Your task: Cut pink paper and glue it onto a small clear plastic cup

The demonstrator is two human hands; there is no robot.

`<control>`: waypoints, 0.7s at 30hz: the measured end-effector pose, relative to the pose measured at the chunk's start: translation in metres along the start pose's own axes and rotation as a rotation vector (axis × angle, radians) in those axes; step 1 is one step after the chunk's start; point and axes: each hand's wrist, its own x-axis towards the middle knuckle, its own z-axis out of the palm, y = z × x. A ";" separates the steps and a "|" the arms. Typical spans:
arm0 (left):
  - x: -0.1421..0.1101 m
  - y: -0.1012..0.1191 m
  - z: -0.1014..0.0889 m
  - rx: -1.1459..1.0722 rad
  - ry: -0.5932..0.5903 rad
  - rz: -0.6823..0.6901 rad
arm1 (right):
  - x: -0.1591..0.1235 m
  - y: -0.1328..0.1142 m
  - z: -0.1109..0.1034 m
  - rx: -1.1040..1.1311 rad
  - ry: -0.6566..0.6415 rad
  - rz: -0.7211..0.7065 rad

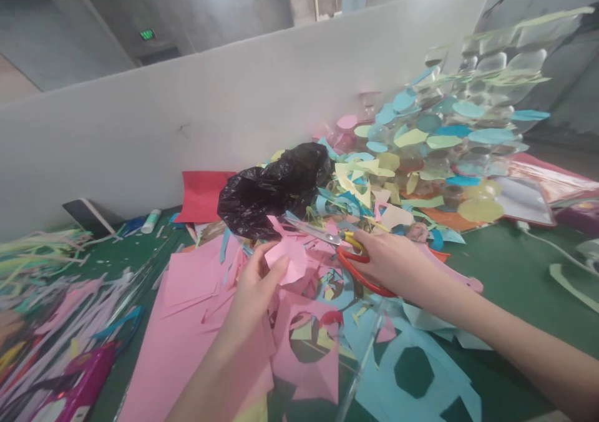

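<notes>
My left hand pinches a roundish piece of pink paper between thumb and fingers, a narrow strip curling from its upper edge. Opposite it, my right hand grips a pair of scissors with red and yellow handles. Their metal blades point left, just above the pink piece; whether they touch it I cannot tell. Pink sheets lie stacked under my left forearm. Below the hands is a pink offcut with a round hole, and blue sheets with cut-out holes lie at its right.
A crumpled black plastic bag sits behind the hands. Clear cups topped with coloured paper discs are stacked at the back right. Paper strips and a magenta tool lie left. A phone leans near the white partition.
</notes>
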 end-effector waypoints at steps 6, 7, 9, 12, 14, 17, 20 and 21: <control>-0.001 0.003 -0.001 0.003 0.033 -0.003 | -0.010 0.005 -0.003 0.291 -0.095 -0.086; -0.001 0.003 -0.001 0.007 0.043 0.000 | -0.011 0.006 -0.004 0.342 -0.137 -0.090; -0.001 0.003 -0.001 0.020 0.065 0.007 | -0.012 0.007 -0.006 0.402 -0.209 -0.094; -0.001 0.004 -0.001 0.033 0.083 0.004 | -0.011 0.005 -0.007 0.423 -0.243 -0.098; -0.002 0.005 -0.001 0.037 0.070 -0.001 | -0.009 0.003 -0.006 0.405 -0.231 -0.084; -0.002 0.007 0.000 0.037 0.038 0.014 | -0.007 0.001 -0.004 0.365 -0.177 -0.072; -0.002 0.008 0.001 0.030 0.024 0.027 | -0.007 0.001 -0.002 0.331 -0.120 -0.064; -0.002 0.007 0.001 0.026 0.024 0.027 | -0.006 0.002 -0.002 0.316 -0.110 -0.063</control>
